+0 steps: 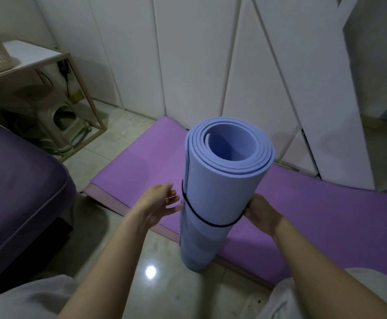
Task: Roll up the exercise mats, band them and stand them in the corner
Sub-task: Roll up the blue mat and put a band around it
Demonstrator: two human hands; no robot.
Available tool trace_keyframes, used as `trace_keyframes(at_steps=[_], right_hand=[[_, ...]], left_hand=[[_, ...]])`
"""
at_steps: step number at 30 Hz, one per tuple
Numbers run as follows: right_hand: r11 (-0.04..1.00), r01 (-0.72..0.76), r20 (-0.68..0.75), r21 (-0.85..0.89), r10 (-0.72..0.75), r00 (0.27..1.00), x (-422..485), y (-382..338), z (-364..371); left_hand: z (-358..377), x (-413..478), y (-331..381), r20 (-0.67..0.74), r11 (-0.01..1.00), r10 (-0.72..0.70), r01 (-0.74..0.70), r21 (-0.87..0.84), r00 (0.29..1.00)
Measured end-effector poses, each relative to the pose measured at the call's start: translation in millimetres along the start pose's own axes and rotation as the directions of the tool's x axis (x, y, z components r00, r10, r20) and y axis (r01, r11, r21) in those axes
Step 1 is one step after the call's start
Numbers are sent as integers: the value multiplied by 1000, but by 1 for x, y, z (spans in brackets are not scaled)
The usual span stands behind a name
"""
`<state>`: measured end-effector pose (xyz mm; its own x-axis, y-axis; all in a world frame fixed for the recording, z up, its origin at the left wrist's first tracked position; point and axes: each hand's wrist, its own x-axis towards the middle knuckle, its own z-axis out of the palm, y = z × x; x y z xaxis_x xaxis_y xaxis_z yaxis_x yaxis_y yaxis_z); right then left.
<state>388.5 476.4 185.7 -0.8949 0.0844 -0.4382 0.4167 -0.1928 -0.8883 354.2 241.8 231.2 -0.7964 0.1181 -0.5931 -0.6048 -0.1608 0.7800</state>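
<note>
Right hand (262, 213) grips the upright, spiral-ended blue foam roll (224, 192) at its thin black band (210, 223); left hand (161, 201) loose-fingered alongside. The roll stands on glossy tile (164, 254) by the flat purple mat (314, 215)

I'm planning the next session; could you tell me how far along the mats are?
Done: the blue mat is rolled, standing on end. In hand: a black band sits slanted around it, right hand holding there, left hand open beside. Left: the purple mat lies flat.

Banded blue mat roll (222, 192) upright; purple mat (142, 162) flat.
</note>
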Motion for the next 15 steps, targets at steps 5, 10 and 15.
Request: trace_keyframes(at_steps=[5, 10, 15], right_hand=[[999, 41, -54, -31, -42, 998, 8, 2, 1], [993, 46, -44, -105, -51, 998, 13, 0, 3], [993, 43, -57, -106, -50, 997, 15, 3, -2]], left_hand=[[3, -1, 2, 143, 985, 20, -44, 169, 990], [2, 1, 8, 130, 980, 7, -32, 197, 992], [12, 11, -5, 73, 982, 83, -94, 165, 994]])
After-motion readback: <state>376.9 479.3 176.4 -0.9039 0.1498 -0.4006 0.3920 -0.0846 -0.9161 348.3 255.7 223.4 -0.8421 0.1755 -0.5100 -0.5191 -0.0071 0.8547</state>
